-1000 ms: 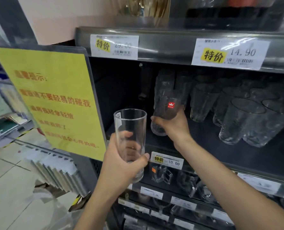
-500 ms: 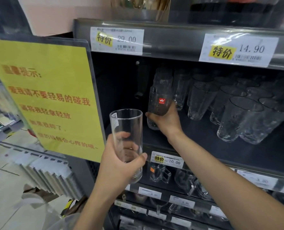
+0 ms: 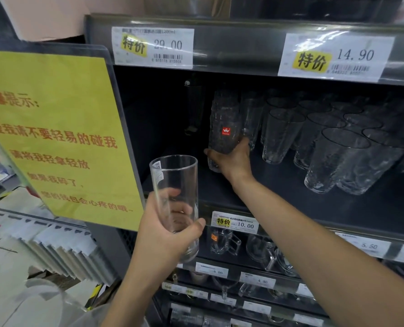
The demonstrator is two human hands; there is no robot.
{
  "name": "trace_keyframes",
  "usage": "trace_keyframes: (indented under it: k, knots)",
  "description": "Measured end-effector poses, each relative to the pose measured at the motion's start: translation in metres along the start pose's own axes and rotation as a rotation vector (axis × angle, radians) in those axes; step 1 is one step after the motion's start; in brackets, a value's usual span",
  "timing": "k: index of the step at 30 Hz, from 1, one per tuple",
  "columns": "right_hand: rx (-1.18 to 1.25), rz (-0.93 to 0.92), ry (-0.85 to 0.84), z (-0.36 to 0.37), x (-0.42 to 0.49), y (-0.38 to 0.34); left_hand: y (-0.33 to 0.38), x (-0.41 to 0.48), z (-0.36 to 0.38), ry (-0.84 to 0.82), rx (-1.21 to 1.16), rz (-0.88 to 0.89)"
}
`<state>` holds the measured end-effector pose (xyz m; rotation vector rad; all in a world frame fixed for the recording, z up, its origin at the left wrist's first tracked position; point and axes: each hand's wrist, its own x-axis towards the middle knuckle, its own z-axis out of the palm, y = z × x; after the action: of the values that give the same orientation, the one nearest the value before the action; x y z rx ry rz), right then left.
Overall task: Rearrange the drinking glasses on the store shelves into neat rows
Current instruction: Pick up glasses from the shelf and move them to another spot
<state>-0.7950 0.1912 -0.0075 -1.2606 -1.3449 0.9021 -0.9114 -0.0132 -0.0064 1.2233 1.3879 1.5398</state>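
My left hand [image 3: 165, 234] grips a tall, straight, clear glass [image 3: 175, 185] in front of the shelf edge, upright. Inside the dark shelf [image 3: 314, 208] my right hand [image 3: 231, 159] grips the base of a textured glass with a red sticker [image 3: 224, 128]; it looks like a stack of nested glasses, its foot at or just above the shelf floor. To its right stand several textured tumblers [image 3: 337, 156] in loose rows, with more behind them in the shadow.
A yellow warning sign [image 3: 50, 138] in a plastic holder juts out at the left of the shelf. Price tags [image 3: 152, 47] line the shelf edges. Glass mugs [image 3: 224, 241] and other glassware fill the lower shelves. The shelf's left part [image 3: 163, 142] is dark.
My right hand has carried the stickered glass deeper into the shelf, toward the back row. My left hand and its tall glass have stayed in about the same place.
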Motion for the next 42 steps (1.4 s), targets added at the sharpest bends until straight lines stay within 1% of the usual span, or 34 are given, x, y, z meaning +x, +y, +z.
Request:
trace_keyframes:
  k: [9,19,23,32,38,42]
  knots:
    - [-0.081,-0.026,0.016,0.003,0.008,0.006,-0.002,0.006,0.001,-0.018,0.013,0.006]
    - [-0.048,-0.029,0.012,0.008,0.012,0.008,-0.008,0.008,0.006,-0.034,0.018,-0.002]
    - [-0.031,-0.02,0.013,0.008,0.013,0.009,-0.004,0.008,0.01,-0.044,-0.015,-0.008]
    - [-0.006,0.015,-0.026,0.007,0.011,0.007,0.0,0.006,0.014,-0.066,-0.051,0.024]
    - [-0.038,0.063,-0.118,-0.022,-0.012,-0.006,0.008,0.0,0.019,-0.092,-0.087,0.035]
    - [-0.143,0.107,-0.14,-0.061,-0.042,-0.016,0.013,-0.007,0.033,-0.138,-0.122,0.053]
